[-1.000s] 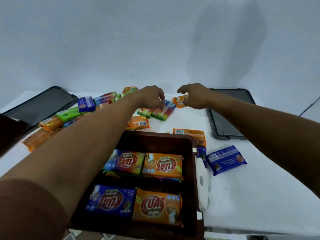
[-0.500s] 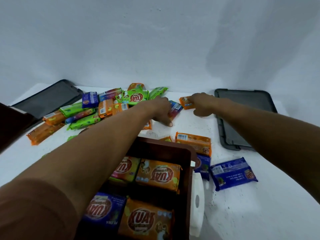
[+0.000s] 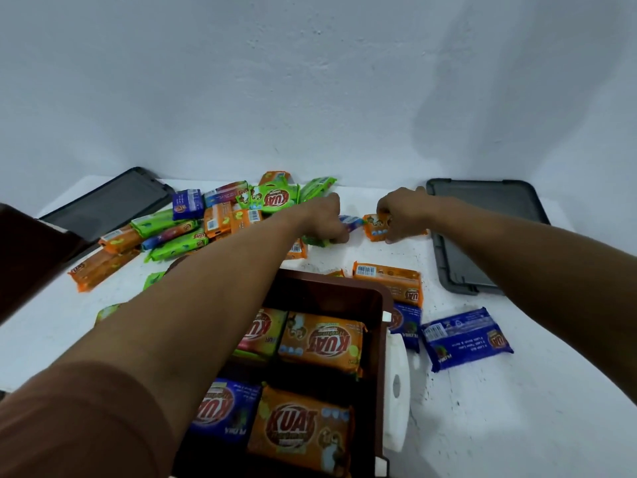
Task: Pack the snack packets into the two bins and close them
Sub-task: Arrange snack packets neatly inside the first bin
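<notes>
Second bin (image 3: 31,250) cut off left

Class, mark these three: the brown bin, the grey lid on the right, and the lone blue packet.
brown bin (image 3: 379,307), head view, right rim
grey lid (image 3: 482,215), head view, flat centre
blue packet (image 3: 465,338), head view, wrapper middle

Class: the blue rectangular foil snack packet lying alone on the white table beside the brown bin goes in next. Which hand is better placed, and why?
Right hand: the blue rectangular foil snack packet lies under the right forearm, right of the brown plastic bin. The left hand would need to cross over the bin.

Both arms outstretched; left hand (image 3: 324,219) and right hand (image 3: 401,215) curled, knuckles up.
</notes>
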